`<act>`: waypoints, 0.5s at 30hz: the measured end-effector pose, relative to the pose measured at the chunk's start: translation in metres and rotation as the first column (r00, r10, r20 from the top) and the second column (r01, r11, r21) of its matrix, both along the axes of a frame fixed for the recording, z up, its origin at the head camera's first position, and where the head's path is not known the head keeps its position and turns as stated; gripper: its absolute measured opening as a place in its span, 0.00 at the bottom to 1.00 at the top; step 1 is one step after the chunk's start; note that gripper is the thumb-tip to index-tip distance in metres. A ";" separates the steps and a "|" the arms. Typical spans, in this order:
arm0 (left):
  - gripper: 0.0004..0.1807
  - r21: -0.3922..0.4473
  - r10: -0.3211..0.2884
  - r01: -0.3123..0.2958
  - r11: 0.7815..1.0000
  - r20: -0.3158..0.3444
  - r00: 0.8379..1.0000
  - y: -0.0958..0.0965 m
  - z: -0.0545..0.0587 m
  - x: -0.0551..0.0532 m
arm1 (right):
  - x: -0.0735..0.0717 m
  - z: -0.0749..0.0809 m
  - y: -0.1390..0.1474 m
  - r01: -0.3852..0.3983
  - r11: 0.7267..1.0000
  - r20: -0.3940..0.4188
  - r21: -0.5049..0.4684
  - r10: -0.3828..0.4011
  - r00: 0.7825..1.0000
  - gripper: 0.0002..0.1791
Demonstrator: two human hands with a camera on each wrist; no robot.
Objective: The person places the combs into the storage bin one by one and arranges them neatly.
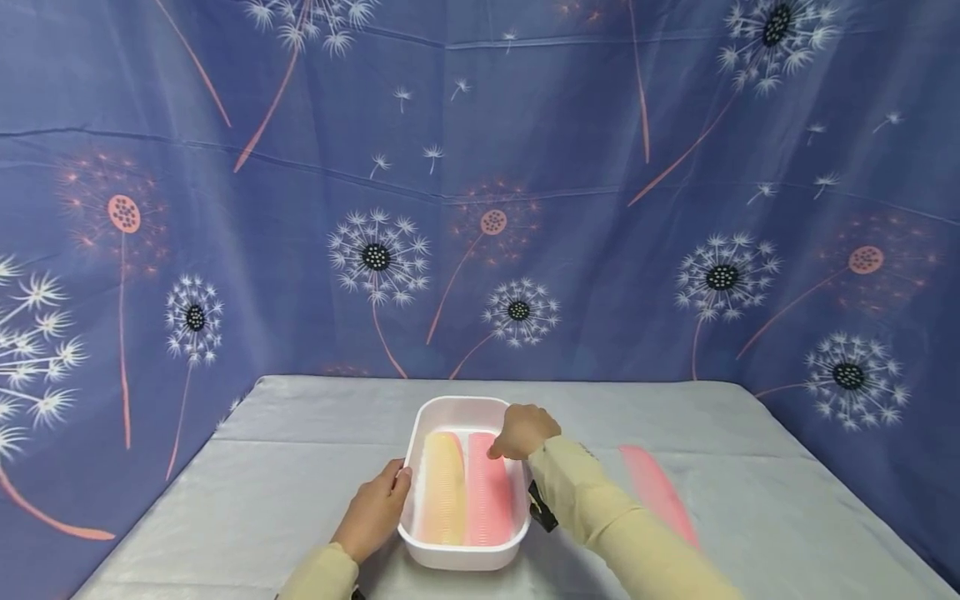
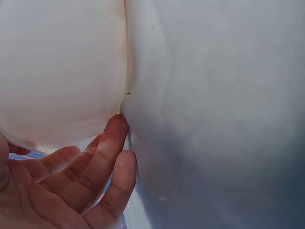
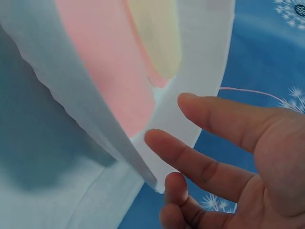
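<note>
A white plastic tray (image 1: 465, 558) stands on the table with two combs lying side by side in it. On the left is a yellow-to-pink comb (image 1: 442, 492); on the right, a pink comb (image 1: 489, 496). My left hand (image 1: 375, 512) holds the tray's left wall, thumb at the rim and fingers outside, as the left wrist view (image 2: 81, 186) partly shows. Over the tray's far right rim is my right hand (image 1: 525, 432). In the right wrist view its thumb and index finger reach over the tray, apart, with nothing between them.
Another pink piece (image 1: 660, 496), long and curved, lies on the table to the right, partly hidden by the right sleeve (image 1: 607, 508). A pale grey cloth (image 1: 315, 417) covers the table. Blue dandelion-print curtains (image 1: 600, 250) hang behind and at both sides.
</note>
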State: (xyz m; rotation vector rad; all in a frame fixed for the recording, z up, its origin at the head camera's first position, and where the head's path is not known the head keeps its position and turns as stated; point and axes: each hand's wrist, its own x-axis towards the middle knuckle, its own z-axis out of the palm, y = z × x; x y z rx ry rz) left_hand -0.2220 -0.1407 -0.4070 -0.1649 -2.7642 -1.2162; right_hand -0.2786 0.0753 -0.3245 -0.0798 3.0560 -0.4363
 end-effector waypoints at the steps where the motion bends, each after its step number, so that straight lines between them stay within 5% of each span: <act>1: 0.22 0.000 -0.001 0.001 1.000 -0.002 1.000 0.000 0.000 0.000 | 0.001 0.002 0.002 0.005 1.000 -0.003 -0.011 -0.005 1.000 0.17; 15: 0.23 -0.018 0.007 -0.007 1.000 0.023 1.000 0.001 0.000 0.000 | 0.018 0.016 0.029 -0.062 0.970 -0.016 -0.234 0.060 0.998 0.11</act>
